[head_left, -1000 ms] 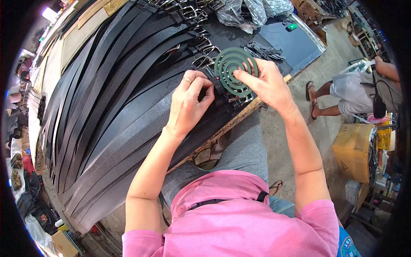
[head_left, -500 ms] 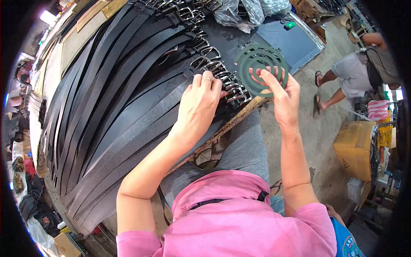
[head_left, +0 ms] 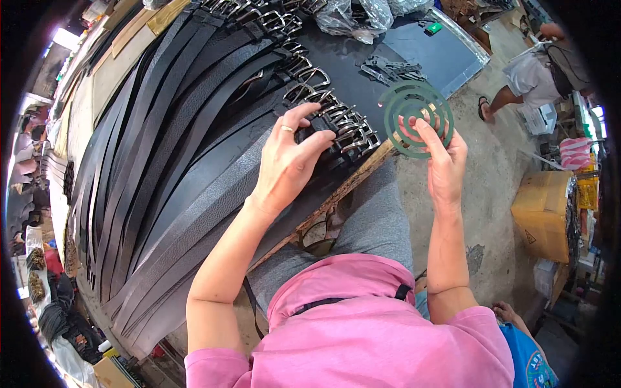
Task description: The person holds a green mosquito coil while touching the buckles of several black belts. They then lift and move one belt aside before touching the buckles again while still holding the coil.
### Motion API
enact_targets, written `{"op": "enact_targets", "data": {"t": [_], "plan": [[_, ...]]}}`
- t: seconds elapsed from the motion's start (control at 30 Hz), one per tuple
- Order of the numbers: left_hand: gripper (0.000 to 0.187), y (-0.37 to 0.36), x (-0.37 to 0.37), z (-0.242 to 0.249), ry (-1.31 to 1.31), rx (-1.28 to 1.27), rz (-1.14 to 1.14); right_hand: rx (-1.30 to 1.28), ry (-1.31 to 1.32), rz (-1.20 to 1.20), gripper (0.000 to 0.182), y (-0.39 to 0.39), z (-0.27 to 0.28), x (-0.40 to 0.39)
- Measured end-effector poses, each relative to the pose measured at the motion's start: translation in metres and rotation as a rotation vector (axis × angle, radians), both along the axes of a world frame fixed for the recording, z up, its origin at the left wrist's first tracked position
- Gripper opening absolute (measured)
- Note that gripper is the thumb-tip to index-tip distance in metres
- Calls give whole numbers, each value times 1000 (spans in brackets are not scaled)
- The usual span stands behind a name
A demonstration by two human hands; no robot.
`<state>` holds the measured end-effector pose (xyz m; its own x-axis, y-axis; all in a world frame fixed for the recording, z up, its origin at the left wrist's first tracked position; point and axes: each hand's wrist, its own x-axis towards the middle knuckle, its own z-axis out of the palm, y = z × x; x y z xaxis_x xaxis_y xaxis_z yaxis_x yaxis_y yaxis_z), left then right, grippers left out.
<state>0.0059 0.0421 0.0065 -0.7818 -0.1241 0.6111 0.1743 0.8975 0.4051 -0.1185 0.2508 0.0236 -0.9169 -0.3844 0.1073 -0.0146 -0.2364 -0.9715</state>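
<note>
A flat green mosquito coil is pinched between the thumb and fingers of my right hand, held up beyond the table's edge. Many black leather belts lie fanned across the table, their silver buckles bunched at the right. Over the nearest belts, beside those buckles, my left hand is open, thumb and index finger apart. A ring shows on one of its fingers.
Small black pieces and crumpled clear plastic lie farther back on the table. A person in light shorts stands at the right, above a cardboard box. Another person's blue-clothed shoulder shows at lower right.
My left hand has drawn slightly back from the buckles and its fingers have spread. The mosquito coil in my right hand has shifted right and down, uncovering the small black pieces.
</note>
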Motion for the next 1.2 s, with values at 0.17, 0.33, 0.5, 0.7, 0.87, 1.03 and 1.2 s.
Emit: {"op": "enact_targets", "data": {"t": [0.17, 0.33, 0.5, 0.7, 0.87, 1.03, 1.2], "plan": [[25, -2, 8, -9, 36, 163, 38, -38, 5, 2, 14, -2, 2, 4], [23, -3, 5, -13, 86, 48, 27, -71, 22, -4, 13, -7, 2, 10], [27, -2, 8, -2, 1, -29, 2, -78, 21, 10, 13, -10, 1, 13], [29, -4, 8, -2, -14, -50, -29, -66, 26, -3, 14, -10, 1, 15], [30, -9, 5, -8, 52, -113, -60, -52, 11, -18, 14, -9, 1, 14], [29, -9, 5, -13, 95, -120, -49, -60, -5, -33, 15, -9, 0, 14], [30, -4, 6, -5, -9, 30, -10, -39, -81, -86, 14, -1, -12, 8]]}}
